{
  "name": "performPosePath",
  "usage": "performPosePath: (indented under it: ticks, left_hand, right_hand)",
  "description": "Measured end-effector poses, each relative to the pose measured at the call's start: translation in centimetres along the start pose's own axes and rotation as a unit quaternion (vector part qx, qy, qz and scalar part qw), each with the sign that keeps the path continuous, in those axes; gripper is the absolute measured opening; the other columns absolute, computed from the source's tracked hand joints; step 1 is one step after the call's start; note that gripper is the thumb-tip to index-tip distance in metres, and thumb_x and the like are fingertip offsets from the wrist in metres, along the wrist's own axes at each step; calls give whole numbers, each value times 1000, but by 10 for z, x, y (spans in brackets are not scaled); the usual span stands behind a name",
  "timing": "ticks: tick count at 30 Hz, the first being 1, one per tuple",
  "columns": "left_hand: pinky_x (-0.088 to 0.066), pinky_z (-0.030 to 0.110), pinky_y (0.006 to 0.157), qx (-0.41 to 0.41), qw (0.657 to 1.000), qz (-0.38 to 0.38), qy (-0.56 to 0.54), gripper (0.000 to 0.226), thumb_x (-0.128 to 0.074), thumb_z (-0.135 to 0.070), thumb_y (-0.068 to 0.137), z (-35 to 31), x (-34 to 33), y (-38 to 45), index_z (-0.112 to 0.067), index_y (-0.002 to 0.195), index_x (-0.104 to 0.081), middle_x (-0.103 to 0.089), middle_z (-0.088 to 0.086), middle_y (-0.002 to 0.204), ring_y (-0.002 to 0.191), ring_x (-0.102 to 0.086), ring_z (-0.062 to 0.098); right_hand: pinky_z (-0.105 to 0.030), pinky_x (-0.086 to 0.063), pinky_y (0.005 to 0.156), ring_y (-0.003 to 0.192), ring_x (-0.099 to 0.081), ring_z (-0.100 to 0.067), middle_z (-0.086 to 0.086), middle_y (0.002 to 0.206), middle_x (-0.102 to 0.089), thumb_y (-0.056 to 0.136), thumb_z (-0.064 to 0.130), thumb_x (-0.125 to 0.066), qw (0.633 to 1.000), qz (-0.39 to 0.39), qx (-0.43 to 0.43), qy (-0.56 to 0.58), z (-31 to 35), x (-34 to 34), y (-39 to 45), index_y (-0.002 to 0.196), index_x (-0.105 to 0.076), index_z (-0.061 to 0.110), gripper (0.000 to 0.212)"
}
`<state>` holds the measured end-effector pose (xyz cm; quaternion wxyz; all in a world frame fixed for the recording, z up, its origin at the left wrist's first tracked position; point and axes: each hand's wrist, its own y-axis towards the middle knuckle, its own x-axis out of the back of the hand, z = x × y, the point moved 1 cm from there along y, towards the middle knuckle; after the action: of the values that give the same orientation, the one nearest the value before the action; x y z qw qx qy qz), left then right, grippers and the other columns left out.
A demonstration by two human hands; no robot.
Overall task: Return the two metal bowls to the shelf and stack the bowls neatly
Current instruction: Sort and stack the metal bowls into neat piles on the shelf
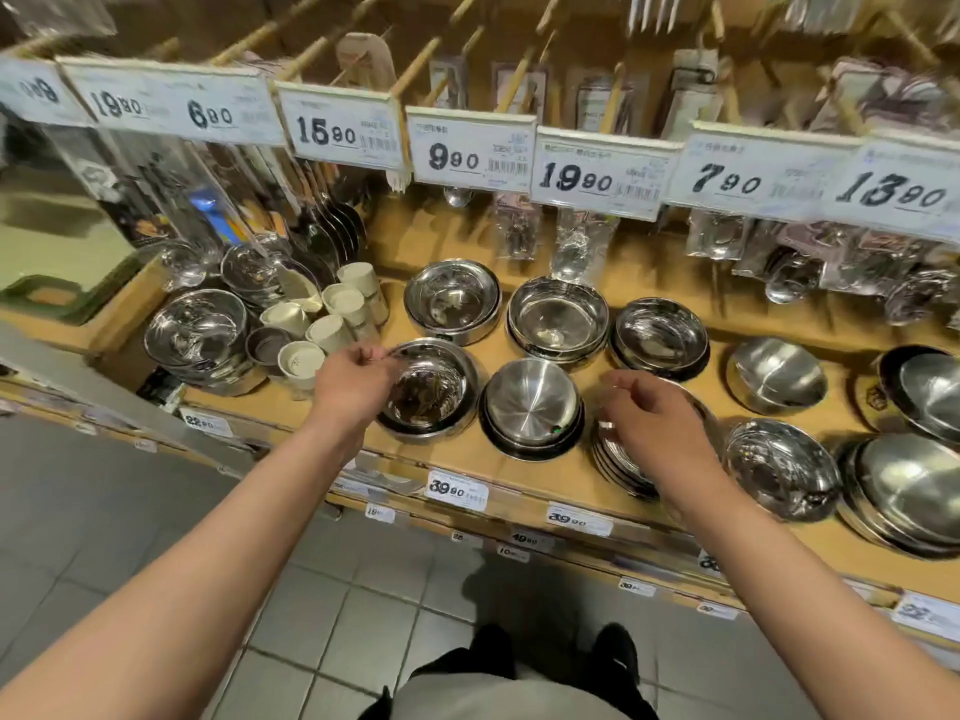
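Shiny round steel bowl (431, 389) pinched at its left rim by the left hand (353, 387), set near the front edge of the wooden shelf (545, 470), right hand (649, 423) curled over a stack of flat steel bowls (621, 459) at the front edge, grasp not discernible, brushed steel bowl stack (532, 405) seated between them.

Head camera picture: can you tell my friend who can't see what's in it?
Two bare hands reach over a wooden shop shelf of shiny metal bowls: the left hand pinches a bowl's rim, and the right hand rests on a bowl stack. Price tags hang above.

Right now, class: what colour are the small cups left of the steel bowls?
Cream, off-white cups, seen in the head view.
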<state>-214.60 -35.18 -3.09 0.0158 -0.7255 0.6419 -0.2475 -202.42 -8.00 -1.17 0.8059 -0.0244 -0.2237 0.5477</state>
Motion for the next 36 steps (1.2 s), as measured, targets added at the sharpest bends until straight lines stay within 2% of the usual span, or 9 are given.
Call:
performPosePath:
  ticks: [3, 5, 11, 13, 17, 20, 23, 29, 36]
  left_hand:
    - [-53, 41, 83, -2, 1000, -14, -1, 12, -63, -11, 90, 5, 1, 12, -7, 99, -69, -63, 4, 86, 84, -58, 23]
    - [-50, 37, 78, -23, 1000, -6, 0, 7, -61, -10, 92, 2, -6, 21, -13, 88, -66, -64, 3, 84, 83, -59, 23]
    - [-39, 24, 54, -56, 993, -13, 100, 13, -63, -12, 90, -17, -36, 66, -16, 78, -59, -58, -4, 69, 64, -53, 14]
    - [-41, 21, 58, -52, 989, -24, 139, 8, -69, -21, 91, -21, -43, 81, -15, 96, -67, -61, -6, 76, 65, -55, 8]
    - [-52, 34, 85, -36, 980, -32, 193, 46, -73, -29, 91, -21, -49, 111, -9, 130, -60, -66, 3, 100, 87, -64, 22]
    - [-42, 31, 69, -14, 971, -41, 235, 35, -74, -32, 90, -19, -57, 125, -9, 114, -63, -67, 6, 98, 74, -55, 18]
    - [-46, 30, 68, 5, 969, -38, 243, 31, -76, -31, 88, -17, -66, 134, -7, 101, -61, -68, 11, 100, 83, -60, 25]
    - [-51, 37, 90, 30, 964, -62, 256, 53, -78, -22, 83, -16, -74, 144, 2, 124, -56, -63, 22, 126, 116, -62, 37]
    - [-51, 34, 81, 42, 972, -72, 220, 52, -83, -24, 77, -13, -72, 147, -4, 119, -60, -67, 17, 117, 106, -65, 34]
  right_hand:
    - [-57, -57, 88, 88, -70, -32, -3, 89, -76, 98, 28, -59, 1000, 12, 7, -6, 6, -14, 5, 94, -69, 35, 13]
    - [-55, -55, 87, 89, -70, -32, -3, 88, -76, 98, 25, -59, 1000, 8, 14, -8, 8, -20, 8, 92, -70, 34, 15]
    - [-50, -55, 95, 98, -70, -18, 6, 103, -75, 100, 27, -55, 1000, 0, 8, -13, 9, -22, 22, 111, -70, 28, 19]
    - [-49, -56, 94, 97, -70, -18, 7, 102, -75, 100, 26, -54, 1000, -12, 5, -6, 8, -21, 28, 111, -69, 28, 19]
    - [-36, -55, 92, 98, -70, -11, 12, 101, -75, 101, 22, -54, 999, -31, -1, 5, 4, -21, 35, 105, -69, 34, 19]
    - [-32, -54, 82, 90, -70, -17, 9, 96, -75, 101, 22, -55, 999, -41, -11, 15, 4, -24, 42, 103, -69, 33, 18]
    - [-44, -56, 82, 87, -71, -24, 5, 90, -76, 101, 24, -53, 999, -37, -21, 10, 6, -28, 49, 108, -69, 31, 19]
    - [-43, -57, 82, 77, -67, -19, -4, 91, -74, 102, 15, -53, 997, -34, -51, 48, 8, -36, 57, 113, -68, 21, 20]
    - [-33, -56, 77, 77, -65, -13, -5, 91, -71, 102, 10, -53, 994, -23, -67, 81, 6, -33, 61, 108, -68, 22, 20]
